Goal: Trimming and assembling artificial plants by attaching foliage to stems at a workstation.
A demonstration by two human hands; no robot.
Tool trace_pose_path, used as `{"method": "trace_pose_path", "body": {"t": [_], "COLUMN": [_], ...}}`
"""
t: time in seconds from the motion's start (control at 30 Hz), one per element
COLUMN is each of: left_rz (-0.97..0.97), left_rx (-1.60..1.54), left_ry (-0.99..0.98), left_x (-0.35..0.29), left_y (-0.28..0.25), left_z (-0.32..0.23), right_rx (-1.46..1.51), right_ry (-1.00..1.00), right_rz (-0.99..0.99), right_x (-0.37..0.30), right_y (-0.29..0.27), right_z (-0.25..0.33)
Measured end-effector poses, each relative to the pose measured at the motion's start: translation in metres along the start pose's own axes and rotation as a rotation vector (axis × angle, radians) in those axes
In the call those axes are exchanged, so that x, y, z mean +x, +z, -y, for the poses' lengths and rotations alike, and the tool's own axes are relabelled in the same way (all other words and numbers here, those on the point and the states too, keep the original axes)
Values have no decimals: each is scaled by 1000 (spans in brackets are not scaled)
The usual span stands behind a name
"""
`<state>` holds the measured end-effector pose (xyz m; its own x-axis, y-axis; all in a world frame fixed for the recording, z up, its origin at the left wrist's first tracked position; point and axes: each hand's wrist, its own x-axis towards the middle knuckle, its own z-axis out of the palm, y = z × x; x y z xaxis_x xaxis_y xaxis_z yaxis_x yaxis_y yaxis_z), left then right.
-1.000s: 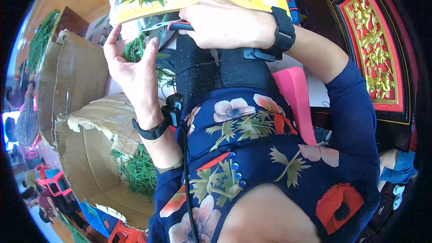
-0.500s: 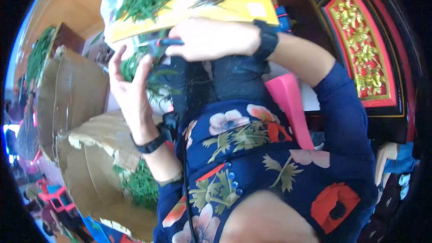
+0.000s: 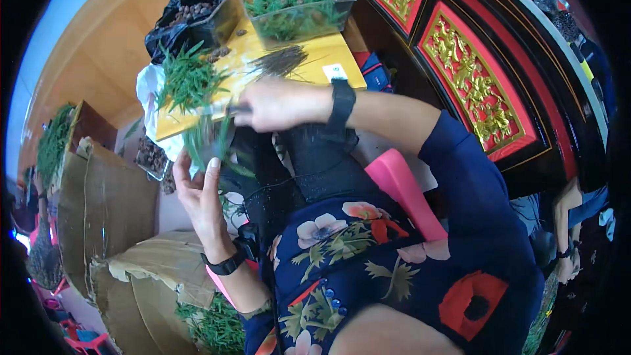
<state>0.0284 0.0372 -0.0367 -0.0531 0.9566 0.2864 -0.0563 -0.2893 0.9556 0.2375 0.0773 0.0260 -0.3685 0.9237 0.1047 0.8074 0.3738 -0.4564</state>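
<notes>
My right hand (image 3: 279,102) is closed round the dark handle of a pair of scissors (image 3: 238,110); the blades point left over the table's near edge and are blurred. Below them my left hand (image 3: 202,200) has its thumb and fingers apart, palm up. Blurred green sprigs (image 3: 205,139) hang between the two hands; whether the left fingers touch them cannot be made out. On the yellow board (image 3: 253,43) lie a heap of cut green sprigs (image 3: 187,79) at the left and a bundle of thin brown stems (image 3: 281,60) just beyond my right hand.
A clear plastic tub (image 3: 299,26) of green sprigs and a black bag (image 3: 187,16) of brown lumps stand at the back. Large cardboard boxes (image 3: 108,190) flank my left, one with greenery. A pink plastic piece (image 3: 407,194) is beside my lap; carved red-gold panels (image 3: 470,79) line the right.
My view has shifted, so the tub and bag now show. The scissors remain in my right hand, and my left hand stays spread below them. The sprigs between the hands have shifted.
</notes>
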Motion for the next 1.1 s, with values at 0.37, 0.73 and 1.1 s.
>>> {"method": "trace_pose_path", "body": {"t": [0.37, 0.73, 1.1], "left_rz": [3, 81, 111], "left_rx": [-15, 31, 57], "left_ry": [-65, -117, -100], "left_x": [-1, 0, -8], "left_y": [-6, 3, 9], "left_z": [-3, 4, 8], "right_rx": [599, -291, -348], "right_ry": [571, 909, 639], "right_rz": [-325, -421, -522], "right_x": [53, -6, 0], "right_y": [-87, 18, 38], "right_z": [-171, -234, -214]}}
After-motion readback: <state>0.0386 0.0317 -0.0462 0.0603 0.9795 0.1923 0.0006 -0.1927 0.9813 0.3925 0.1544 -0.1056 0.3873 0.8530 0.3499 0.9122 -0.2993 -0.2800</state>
